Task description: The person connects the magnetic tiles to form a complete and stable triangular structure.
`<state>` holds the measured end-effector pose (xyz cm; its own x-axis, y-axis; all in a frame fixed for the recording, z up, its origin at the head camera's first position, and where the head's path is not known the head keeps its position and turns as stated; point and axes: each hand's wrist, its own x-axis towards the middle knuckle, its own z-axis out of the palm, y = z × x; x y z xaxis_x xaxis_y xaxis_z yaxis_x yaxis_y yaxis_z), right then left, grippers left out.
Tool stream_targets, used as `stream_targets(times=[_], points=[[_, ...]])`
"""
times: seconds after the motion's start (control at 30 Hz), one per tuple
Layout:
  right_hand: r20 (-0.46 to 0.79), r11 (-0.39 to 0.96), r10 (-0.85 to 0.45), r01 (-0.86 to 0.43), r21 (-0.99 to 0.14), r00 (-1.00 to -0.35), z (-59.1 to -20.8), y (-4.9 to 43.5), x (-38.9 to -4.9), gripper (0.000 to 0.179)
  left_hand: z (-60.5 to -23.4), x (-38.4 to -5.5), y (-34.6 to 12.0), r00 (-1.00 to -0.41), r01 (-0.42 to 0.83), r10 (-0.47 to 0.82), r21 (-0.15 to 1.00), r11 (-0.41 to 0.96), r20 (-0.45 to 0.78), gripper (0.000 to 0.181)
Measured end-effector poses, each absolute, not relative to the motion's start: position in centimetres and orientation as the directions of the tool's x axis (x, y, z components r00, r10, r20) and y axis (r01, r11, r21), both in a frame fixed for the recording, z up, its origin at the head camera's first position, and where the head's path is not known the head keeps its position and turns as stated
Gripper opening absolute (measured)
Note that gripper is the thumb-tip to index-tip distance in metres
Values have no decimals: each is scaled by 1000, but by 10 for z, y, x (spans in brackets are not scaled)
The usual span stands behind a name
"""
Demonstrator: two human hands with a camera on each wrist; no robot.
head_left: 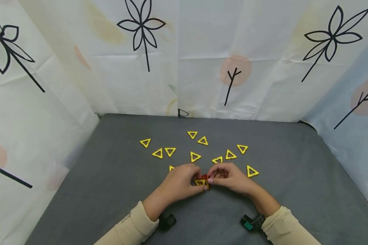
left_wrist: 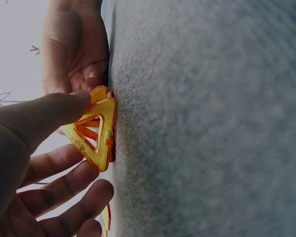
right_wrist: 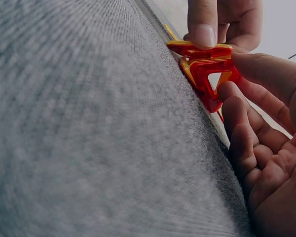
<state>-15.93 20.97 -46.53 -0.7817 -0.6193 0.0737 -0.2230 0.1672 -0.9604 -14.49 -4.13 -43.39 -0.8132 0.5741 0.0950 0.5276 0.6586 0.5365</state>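
Observation:
Low over the grey cloth, both hands meet at a small cluster of triangular frame tiles. My left hand (head_left: 179,182) grips a yellow triangle tile (left_wrist: 106,121), thumb pressed on its face and the other fingers spread behind it. From the right, my right hand (head_left: 233,177) pinches a red triangle tile (right_wrist: 203,88) at its corner between thumb and fingers. The red tile stands tilted against the others in the right wrist view, close under the left thumb (right_wrist: 203,27). Parts of the cluster are hidden behind the fingers.
Several yellow triangle tiles lie flat beyond the hands, among them one at the left (head_left: 145,143), one in the middle (head_left: 192,160) and one right of the right hand (head_left: 249,174). A patterned white curtain (head_left: 202,85) borders the grey table (head_left: 110,163).

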Motion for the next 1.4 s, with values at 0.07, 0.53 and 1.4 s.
stream_targets(times=[0.07, 0.53, 1.4], points=[[72, 168, -619, -222, -961, -782, -466, 210, -159, 14, -434, -145, -41, -810, 528, 580, 539, 656, 89, 27], [66, 182, -614, -223, -958, -786, -467, 210, -160, 15, -428, -146, -45, -788, 556, 607, 540, 633, 100, 9], [67, 181, -617, -224, -958, -784, -467, 211, -159, 15, -426, -150, -48, -735, 562, 676, 607, 562, 54, 10]])
